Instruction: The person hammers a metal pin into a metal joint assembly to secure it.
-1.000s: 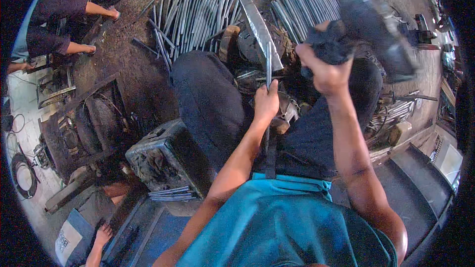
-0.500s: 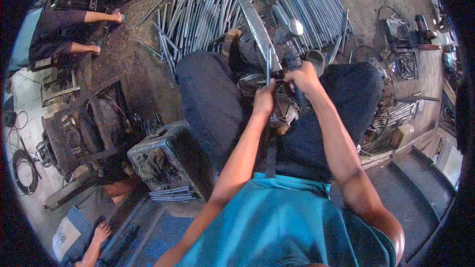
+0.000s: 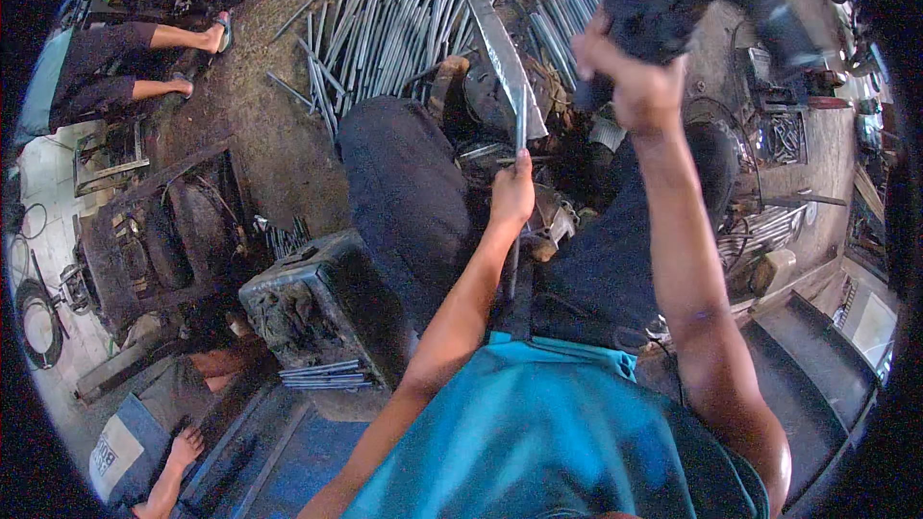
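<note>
My left hand (image 3: 513, 194) is closed around a thin metal rod (image 3: 522, 120), which points away from me between my knees. The rod's far end overlaps a long, shiny, angled metal strip (image 3: 505, 62); whether they touch I cannot tell. Raised to the upper right, my right hand (image 3: 649, 86) grips the dark handle of a hammer (image 3: 740, 5). Motion smears the hammer, and its head is close to the camera. Below and beyond the left hand, dark metal pieces (image 3: 553, 211) lie between my legs, partly hidden.
Many metal rods (image 3: 385, 38) lie beyond my knees, with a second pile (image 3: 567, 14) partly behind the hammer. Left of me stands a dark box (image 3: 308, 298) with several rods on it. Another person's legs (image 3: 163, 37) and a person's hand (image 3: 187, 442) show at left. A wooden bench (image 3: 827, 154) carries parts at right.
My right hand has lifted the hammer up and to the right, away from the rod. My left hand stays nearly in place, still gripping the rod.
</note>
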Available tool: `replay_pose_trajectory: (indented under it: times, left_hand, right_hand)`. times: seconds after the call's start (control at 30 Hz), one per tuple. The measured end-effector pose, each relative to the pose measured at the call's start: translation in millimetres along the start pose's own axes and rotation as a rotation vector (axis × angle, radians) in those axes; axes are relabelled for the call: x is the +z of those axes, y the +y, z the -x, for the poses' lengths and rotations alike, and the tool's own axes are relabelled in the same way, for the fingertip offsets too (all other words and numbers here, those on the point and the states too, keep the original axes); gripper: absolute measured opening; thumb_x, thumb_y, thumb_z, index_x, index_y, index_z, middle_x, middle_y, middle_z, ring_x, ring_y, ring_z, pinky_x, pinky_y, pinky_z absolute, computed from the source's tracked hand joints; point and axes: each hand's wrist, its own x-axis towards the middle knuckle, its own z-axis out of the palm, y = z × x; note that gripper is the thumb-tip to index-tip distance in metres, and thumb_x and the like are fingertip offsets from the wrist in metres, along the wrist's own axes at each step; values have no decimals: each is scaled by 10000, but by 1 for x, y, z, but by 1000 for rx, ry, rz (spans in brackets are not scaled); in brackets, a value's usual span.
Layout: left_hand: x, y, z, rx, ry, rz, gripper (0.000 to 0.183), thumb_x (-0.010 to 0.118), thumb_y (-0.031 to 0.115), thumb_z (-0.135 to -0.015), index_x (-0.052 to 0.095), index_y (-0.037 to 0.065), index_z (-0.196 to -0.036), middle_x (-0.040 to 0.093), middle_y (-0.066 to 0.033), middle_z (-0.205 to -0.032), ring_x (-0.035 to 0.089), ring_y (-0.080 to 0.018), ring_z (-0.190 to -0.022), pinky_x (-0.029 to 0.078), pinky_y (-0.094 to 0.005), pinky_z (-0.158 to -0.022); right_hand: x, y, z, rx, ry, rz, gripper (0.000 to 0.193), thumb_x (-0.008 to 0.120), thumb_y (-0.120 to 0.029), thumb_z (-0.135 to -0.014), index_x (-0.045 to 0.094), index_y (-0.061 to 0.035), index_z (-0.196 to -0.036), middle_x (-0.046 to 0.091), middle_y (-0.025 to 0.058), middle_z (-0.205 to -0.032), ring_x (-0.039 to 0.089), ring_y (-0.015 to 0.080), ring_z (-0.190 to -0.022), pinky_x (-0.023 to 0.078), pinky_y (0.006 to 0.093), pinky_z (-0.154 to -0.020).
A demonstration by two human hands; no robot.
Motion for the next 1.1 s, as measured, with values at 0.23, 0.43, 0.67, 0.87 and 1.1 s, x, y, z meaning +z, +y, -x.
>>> replay_pose_trajectory:
  times: [0.23,0.43,0.67,0.87,1.1]
  left_hand:
    - [-2,7,-1,-6,159,-52,763,316,548,-955,598,-135,-765,593,-336,-763,583,-493,-835,429,-485,-778]
    - [3,-12,-6,196,224,107,600,374,444,-970,560,-121,-1042,608,-337,-932,573,-488,-945,434,-486,-808]
    - [0,-8,1,208,191,-177,502,408,352,-967,502,-96,-1175,578,-355,-1001,544,-506,-975,431,-505,-827]
    - [-6,-2,7,316,228,-115,411,387,305,-976,569,-62,-940,630,-261,-840,588,-460,-844,436,-515,-762]
    - [-5,-2,6,339,255,-139,393,392,266,-976,571,-77,-908,604,-300,-821,563,-496,-831,427,-532,-720]
  right_hand:
    - [-10,141,89,728,-141,572,222,679,-115,-616,627,76,-716,656,182,-681,674,278,-680,519,388,-672]
    - [-9,134,84,803,-206,529,194,675,-84,-594,606,84,-663,613,161,-564,626,236,-492,511,368,-515]
    - [-30,76,17,447,-182,605,360,700,-165,-562,606,119,-762,629,239,-659,660,305,-656,504,414,-644]
    - [7,-113,-44,-89,-48,305,146,642,-21,-771,541,-26,-666,523,1,-579,502,97,-465,418,281,-446]
    - [9,63,27,33,152,205,325,757,-154,-631,640,47,-858,651,104,-718,604,135,-682,492,341,-696]
